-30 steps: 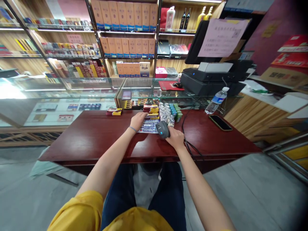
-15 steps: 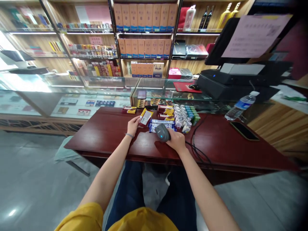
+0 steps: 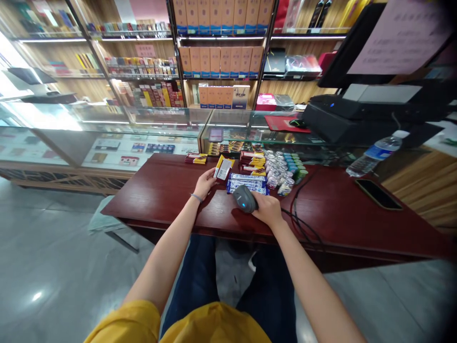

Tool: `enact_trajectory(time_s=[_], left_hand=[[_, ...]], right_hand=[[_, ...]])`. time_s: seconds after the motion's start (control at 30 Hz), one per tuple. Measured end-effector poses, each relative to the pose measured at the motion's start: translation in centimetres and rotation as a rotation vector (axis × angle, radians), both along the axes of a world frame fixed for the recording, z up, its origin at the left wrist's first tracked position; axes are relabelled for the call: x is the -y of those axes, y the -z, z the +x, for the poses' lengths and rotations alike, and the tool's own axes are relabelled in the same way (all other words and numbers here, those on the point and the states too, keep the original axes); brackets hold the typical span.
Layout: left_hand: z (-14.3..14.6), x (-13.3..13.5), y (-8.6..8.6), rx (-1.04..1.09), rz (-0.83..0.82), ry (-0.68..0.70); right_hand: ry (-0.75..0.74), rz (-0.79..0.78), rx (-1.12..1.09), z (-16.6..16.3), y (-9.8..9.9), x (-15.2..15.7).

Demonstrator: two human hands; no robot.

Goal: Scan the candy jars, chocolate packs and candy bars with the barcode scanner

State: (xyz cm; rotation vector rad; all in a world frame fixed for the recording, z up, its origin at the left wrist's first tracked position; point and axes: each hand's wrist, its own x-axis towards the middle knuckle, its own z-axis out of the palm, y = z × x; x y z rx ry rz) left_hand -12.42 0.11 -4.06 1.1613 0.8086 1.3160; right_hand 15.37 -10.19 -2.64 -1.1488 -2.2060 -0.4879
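- Left hand (image 3: 206, 183) reaches forward, fingers pinching a yellow-and-maroon packet (image 3: 223, 169) over the dark-red surface (image 3: 167, 186).
- Right hand (image 3: 268, 208): fingers wrapped around a scanner (image 3: 244, 198).
- Behind: glass display case (image 3: 150, 115), stocked shelves (image 3: 59, 40).

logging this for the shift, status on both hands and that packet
Left hand gripping red-and-yellow packet by its edge, pale panel showing. Right hand holding dark scanner. Scanner partly hiding blue-and-white packets.
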Motion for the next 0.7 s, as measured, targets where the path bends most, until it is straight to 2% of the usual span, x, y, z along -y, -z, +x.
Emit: enact_trajectory(time_s=[0.4,0.6,0.7], left_hand=[[0.5,0.9,-1.2,-0.043,0.046,-0.025],[0.3,0.5,-0.5,-0.023,-0.020,-0.029],[0.3,0.4,-0.2,-0.010,0.002,-0.033]], right_hand=[[0.010,-0.068,-0.002,-0.1,-0.3,0.2],[0.050,-0.072,0.005,-0.1,-0.3,0.3],[0.056,-0.106,-0.013,-0.3,-0.5,0.4]])
